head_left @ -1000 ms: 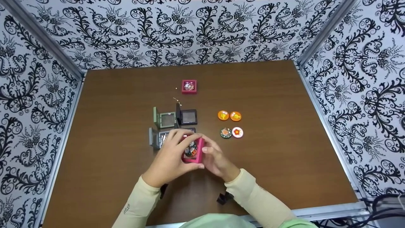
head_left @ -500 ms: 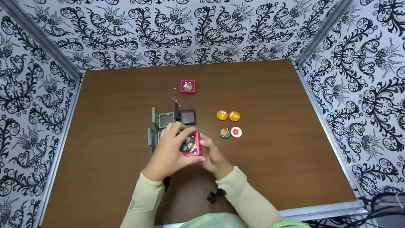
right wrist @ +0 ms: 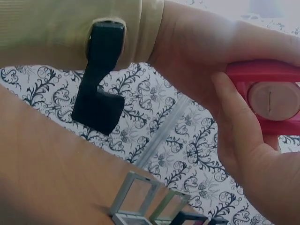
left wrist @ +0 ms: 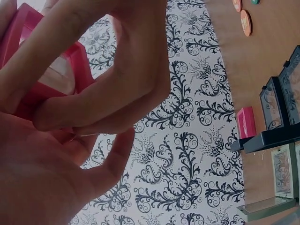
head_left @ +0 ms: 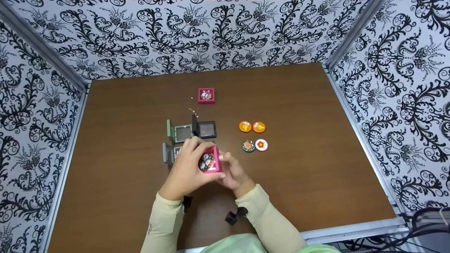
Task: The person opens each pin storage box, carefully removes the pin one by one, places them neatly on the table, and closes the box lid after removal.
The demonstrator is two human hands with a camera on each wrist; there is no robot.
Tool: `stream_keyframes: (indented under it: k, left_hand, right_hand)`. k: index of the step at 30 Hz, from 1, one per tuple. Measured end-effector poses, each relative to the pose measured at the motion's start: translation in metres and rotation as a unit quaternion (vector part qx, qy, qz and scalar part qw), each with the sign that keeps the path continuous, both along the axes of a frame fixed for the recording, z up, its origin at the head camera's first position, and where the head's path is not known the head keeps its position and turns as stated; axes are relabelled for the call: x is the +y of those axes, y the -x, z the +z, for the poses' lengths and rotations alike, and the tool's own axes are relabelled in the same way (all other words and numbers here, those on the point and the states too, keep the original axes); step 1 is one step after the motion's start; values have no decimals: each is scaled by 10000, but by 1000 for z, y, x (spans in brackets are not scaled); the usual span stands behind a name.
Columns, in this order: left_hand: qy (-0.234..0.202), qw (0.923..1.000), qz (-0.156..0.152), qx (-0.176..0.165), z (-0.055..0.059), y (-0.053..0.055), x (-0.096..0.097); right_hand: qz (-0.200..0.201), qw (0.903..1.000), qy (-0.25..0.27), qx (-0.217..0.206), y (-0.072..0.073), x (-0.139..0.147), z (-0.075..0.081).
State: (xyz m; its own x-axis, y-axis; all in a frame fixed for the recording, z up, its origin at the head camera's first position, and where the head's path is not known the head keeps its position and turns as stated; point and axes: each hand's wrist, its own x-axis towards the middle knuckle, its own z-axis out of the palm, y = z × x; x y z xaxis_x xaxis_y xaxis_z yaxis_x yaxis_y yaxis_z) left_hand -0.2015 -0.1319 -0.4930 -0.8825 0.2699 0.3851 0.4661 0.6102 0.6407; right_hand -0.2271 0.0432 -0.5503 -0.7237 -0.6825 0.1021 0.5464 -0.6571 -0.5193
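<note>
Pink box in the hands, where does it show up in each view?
Head: pink box just below and left of centre.
Left wrist: pink box in the upper left corner, partly covered.
Right wrist: pink box at the right edge, near mid-height, cut off.
Shared landmark: open green case, left of centre in head, lower right in left wrist, bottom in right wrist.

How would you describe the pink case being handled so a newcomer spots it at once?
Over the brown table, find the person's left hand and right hand. Between them is the held pink case, square-framed, with a round patterned badge inside. The other pink case rests on the table toward the back wall; only this one is in the hands.
</note>
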Motion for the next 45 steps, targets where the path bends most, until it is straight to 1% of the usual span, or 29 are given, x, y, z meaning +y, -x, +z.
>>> stream_keyframes:
  k: [3, 7, 12, 16, 19, 22, 28, 31, 35, 40, 45]
  left_hand:
    - [11, 10000, 17, 5, -1, 1, 0]
    - [-13, 9998, 213, -3, -4, 3, -1]
    - [-61, 9992, 397, -69, -8, 4, -5]
    - [-171, 9989, 426, -96, -10, 4, -5]
    - [-282, 9986, 450, -28, -11, 5, -5]
    - [-443, 9979, 468, 26, -11, 5, -4]
    - [-836, 9951, 519, 69, -11, 5, -5]
    - [-1118, 9922, 534, 150, -10, 6, -7]
    - [-1454, 9879, 484, 247, -9, 6, -9]
    - [-1796, 9824, 449, 256, -9, 5, -10]
    - [-2092, 9769, 383, 203, -10, 3, -12]
  right_hand:
    - [36, 9998, -35, -208, 0, 0, -1]
    - [160, 9984, -224, -486, -3, -2, -2]
    - [349, 9979, -257, -476, -6, -4, -2]
    - [349, 9979, -181, -513, -6, -5, -3]
    - [323, 9978, -127, -563, -6, -5, -3]
    - [301, 9979, -44, -581, -7, -5, -3]
    - [332, 9981, 209, -479, -4, -2, -3]
    - [309, 9976, 319, -523, -1, 0, -3]
    - [183, 9977, 380, -539, 3, 3, -4]
    - [64, 9963, 507, -692, 6, 6, -5]
    - [61, 9936, 687, -894, 8, 8, -6]
